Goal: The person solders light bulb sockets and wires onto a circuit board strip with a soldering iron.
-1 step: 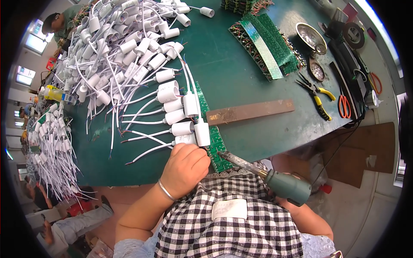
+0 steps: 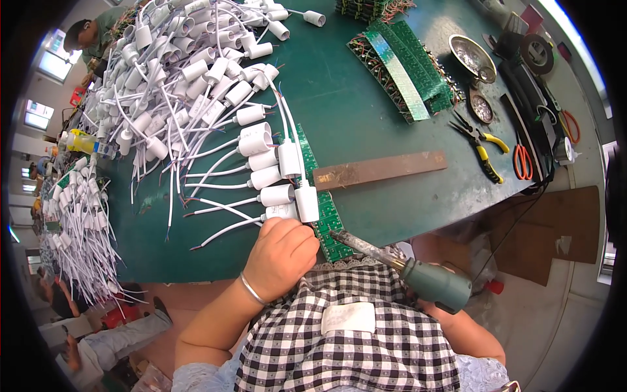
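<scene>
My left hand (image 2: 282, 256), a metal bangle on its wrist, is closed by the left edge of a long green circuit board (image 2: 335, 230). Its fingertips are hidden, and whatever they pinch cannot be made out. Against the knuckles lies a white lamp socket (image 2: 281, 211) with a white cable. Two more white sockets, one being the upright socket (image 2: 306, 204), rest over the board with their cables running up. My right hand (image 2: 439, 312), mostly hidden, is wrapped round a soldering iron (image 2: 436, 285) with a dark green body. The iron's tip meets the board near its lower end.
A brown bar (image 2: 382, 170) lies across the board. Piled sockets (image 2: 189, 72) fill the left. Stacked boards (image 2: 408, 68), a metal bowl (image 2: 471, 57), yellow-handled pliers (image 2: 481, 147) and orange-handled scissors (image 2: 522, 162) lie to the right. Another person (image 2: 98, 36) is at the far left.
</scene>
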{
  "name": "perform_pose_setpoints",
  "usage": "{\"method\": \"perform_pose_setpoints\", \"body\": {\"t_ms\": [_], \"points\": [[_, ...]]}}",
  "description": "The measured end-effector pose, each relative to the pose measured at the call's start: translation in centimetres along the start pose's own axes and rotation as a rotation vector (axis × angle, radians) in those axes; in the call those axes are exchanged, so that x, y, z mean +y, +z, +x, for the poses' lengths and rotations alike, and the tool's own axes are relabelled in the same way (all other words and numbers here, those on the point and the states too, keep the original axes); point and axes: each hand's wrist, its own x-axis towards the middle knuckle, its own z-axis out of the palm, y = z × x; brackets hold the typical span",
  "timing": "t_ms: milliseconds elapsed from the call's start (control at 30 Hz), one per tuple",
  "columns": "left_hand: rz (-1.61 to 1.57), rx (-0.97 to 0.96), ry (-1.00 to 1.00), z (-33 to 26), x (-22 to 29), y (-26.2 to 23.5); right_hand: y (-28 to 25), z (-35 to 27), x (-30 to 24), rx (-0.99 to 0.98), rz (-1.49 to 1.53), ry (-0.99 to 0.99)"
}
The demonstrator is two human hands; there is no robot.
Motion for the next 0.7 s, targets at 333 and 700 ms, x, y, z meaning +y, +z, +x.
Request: {"method": "perform_pose_setpoints", "body": {"t_ms": [333,700], "points": [[0.011,0.044,-0.007,-0.4,-0.2,-0.3,0.1,1.0,0.1,0.005,0.137,-0.069],[0.08,0.098,-0.023,-0.5,0.3,0.2,1.5,3.4,1.3,0.348,0.272,-0.393]]}}
